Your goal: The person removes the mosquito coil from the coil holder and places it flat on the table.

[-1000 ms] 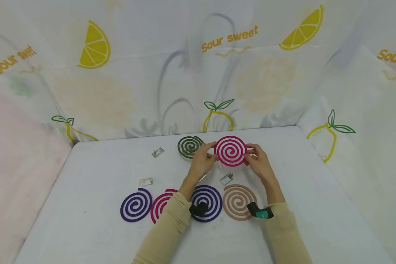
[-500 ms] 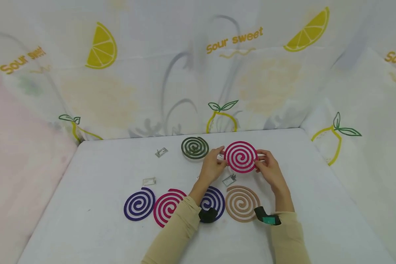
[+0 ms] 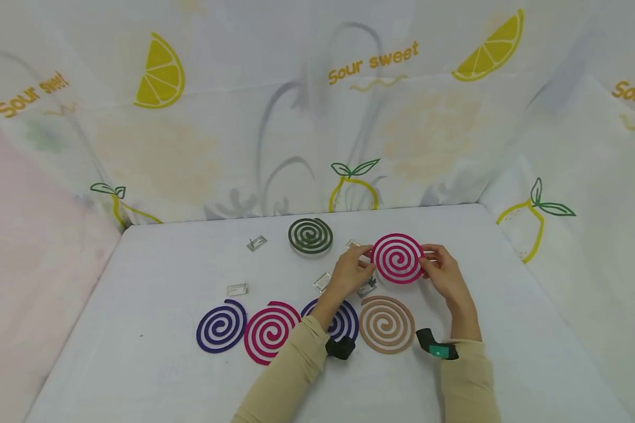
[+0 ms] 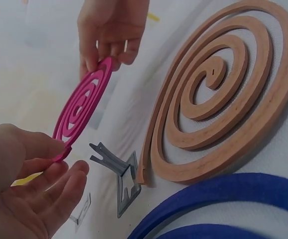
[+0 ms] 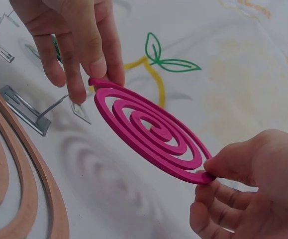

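Note:
A magenta mosquito coil (image 3: pixel 398 258) is held up above the table between both hands. My left hand (image 3: pixel 347 271) pinches its left edge between thumb and fingers. On the opposite edge, the right hand (image 3: pixel 445 275) grips it the same way. In the right wrist view the raised coil (image 5: pixel 151 132) hangs tilted, with its shadow on the cloth below. Small metal coil stands lie near the left hand: one stand (image 3: pixel 322 282) flat, another stand (image 4: pixel 126 181) with its prong bent up, and a third stand (image 3: pixel 352 244) partly hidden behind the fingers.
Along the front lie a purple coil (image 3: pixel 221 326), a second magenta coil (image 3: pixel 271 333), another purple coil (image 3: pixel 344 322) partly under the left arm, and a tan coil (image 3: pixel 387 325). A dark green coil (image 3: pixel 310 236) sits at the back. Two more stands lie left, including one (image 3: pixel 237 289).
Both hands have carried the magenta coil right and slightly toward the front, away from the green coil. The green coil and the stands by the left hand now show more fully.

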{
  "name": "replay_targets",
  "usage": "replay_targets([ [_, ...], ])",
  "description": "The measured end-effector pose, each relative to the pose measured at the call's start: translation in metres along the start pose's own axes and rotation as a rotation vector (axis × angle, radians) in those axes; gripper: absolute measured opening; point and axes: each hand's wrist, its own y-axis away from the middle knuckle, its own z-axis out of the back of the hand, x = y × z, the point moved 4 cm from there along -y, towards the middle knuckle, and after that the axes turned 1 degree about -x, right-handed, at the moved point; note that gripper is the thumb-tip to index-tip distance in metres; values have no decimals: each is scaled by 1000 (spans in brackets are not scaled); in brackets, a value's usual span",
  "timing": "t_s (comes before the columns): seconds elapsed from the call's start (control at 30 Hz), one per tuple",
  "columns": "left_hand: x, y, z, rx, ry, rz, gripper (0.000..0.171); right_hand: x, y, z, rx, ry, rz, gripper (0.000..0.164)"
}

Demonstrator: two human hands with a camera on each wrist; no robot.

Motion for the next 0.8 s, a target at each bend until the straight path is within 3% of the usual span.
replay_targets([
  [0.17,2,-1,-8,42,-69,-11,39,-6,1,5,13,53,-9,36],
  [0.5,0,1,-15,159,-307,-52,39,-9,0,7,60,151,-20,35],
  [0.8,-3,2,-21,185,-365,-90,36,-16,2,9,125,303,-33,36],
])
